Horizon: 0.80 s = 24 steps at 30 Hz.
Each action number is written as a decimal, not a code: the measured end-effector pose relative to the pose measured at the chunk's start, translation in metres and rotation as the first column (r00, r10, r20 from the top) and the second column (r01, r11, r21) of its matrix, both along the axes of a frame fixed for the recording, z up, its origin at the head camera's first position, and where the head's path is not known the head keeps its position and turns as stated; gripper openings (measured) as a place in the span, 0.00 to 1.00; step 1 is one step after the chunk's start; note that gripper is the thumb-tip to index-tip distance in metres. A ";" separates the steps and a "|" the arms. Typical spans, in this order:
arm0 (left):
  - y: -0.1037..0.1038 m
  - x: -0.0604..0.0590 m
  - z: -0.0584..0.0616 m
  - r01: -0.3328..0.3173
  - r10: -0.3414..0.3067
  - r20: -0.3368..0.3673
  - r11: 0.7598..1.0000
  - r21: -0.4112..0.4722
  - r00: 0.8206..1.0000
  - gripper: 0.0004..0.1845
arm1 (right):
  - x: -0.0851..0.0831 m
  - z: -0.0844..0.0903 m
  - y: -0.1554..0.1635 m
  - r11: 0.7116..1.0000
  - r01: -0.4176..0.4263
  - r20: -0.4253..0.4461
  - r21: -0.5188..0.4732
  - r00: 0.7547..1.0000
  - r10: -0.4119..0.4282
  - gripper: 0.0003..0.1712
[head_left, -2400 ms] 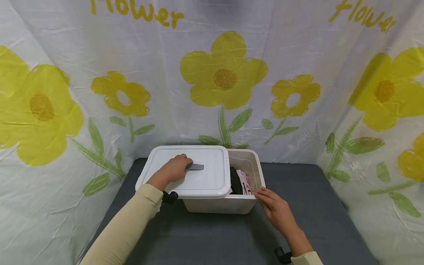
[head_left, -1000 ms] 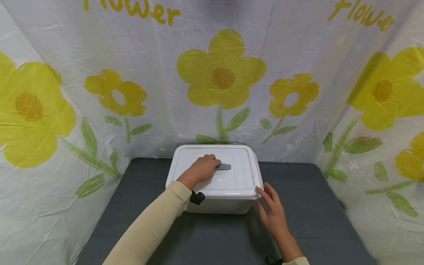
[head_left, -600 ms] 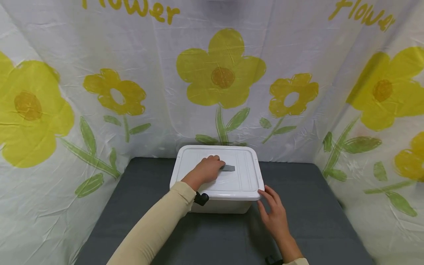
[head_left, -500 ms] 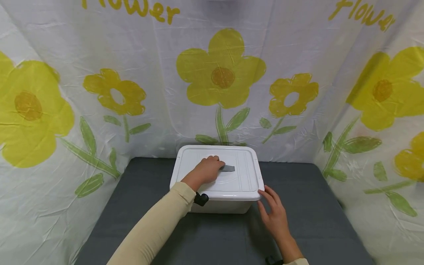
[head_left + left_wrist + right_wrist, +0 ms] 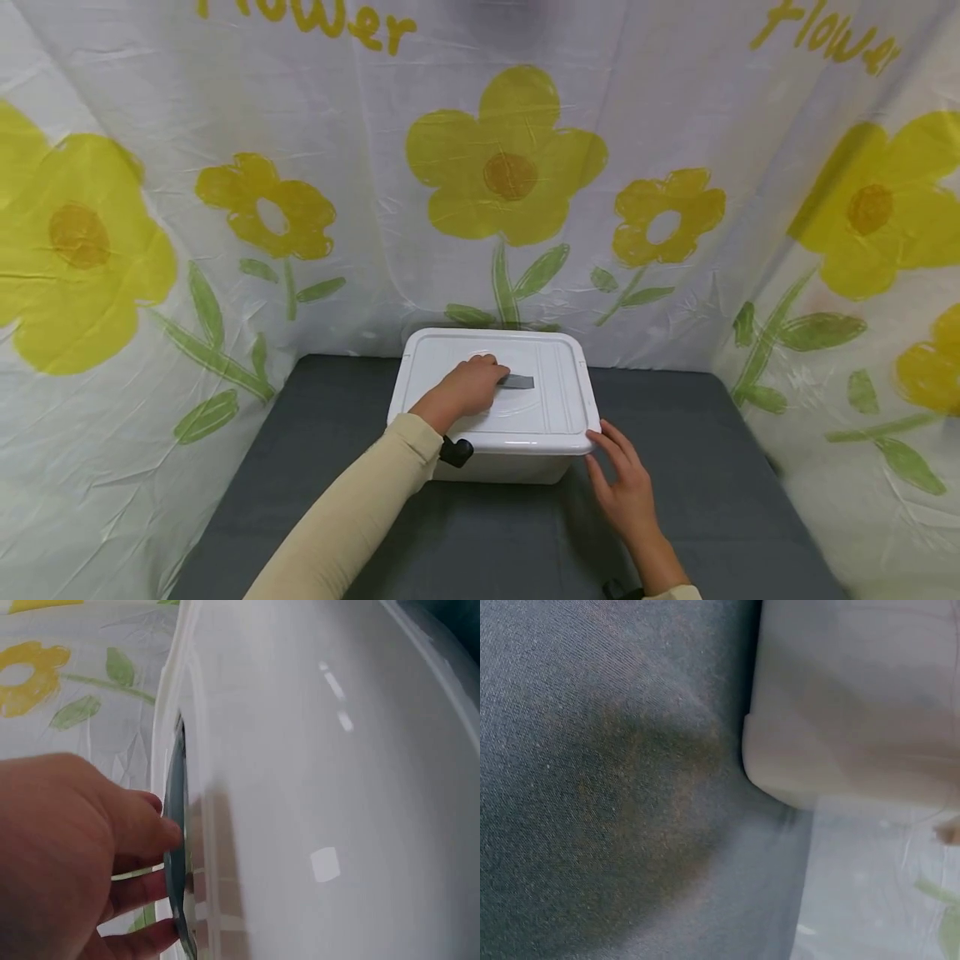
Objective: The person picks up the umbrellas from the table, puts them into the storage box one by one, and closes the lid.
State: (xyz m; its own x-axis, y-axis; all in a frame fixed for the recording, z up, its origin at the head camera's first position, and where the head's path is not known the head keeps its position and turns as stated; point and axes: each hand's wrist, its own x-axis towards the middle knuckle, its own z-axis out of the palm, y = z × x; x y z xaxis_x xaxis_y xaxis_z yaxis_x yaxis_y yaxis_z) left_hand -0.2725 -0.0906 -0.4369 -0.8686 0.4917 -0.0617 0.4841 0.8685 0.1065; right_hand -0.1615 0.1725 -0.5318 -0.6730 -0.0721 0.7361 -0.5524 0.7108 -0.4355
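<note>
A white plastic lid [image 5: 555,400] lies over the top of a pale storage box [image 5: 502,469], which stands near the back of the dark grey table. My left hand [image 5: 467,387] pinches the lid's grey strap handle [image 5: 517,382]; the left wrist view shows thumb and fingers around that handle [image 5: 175,817]. At the front right corner of the lid, my right hand [image 5: 624,487] touches the edge with fairly straight fingers, the thumb lower beside the box. In the right wrist view only a corner of the box [image 5: 840,742] and a small bit of finger show. The box's contents are hidden.
A dark grey cloth covers the tabletop [image 5: 712,500]. Right behind the box hangs a white curtain [image 5: 375,208] with yellow flowers, and it runs along both sides too.
My left hand has carried the lid rightward over the box, hiding the folded cloth that showed inside. My right hand has stayed at the front right corner. Over the last half second, almost nothing moves.
</note>
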 end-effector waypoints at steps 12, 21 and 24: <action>-0.034 0.007 -0.001 -0.026 0.028 -0.009 0.989 0.146 1.000 0.24 | -0.026 0.022 0.018 0.995 -0.050 0.030 0.082 0.998 0.048 0.24; -0.062 0.016 0.002 -0.108 0.130 -0.132 0.981 0.160 0.983 0.28 | -0.047 0.049 0.029 0.986 -0.087 0.128 0.144 0.989 0.069 0.20; -0.071 0.017 0.001 -0.160 0.180 -0.125 0.974 0.158 0.976 0.31 | -0.054 0.056 0.032 0.981 -0.095 0.148 0.169 0.987 0.070 0.21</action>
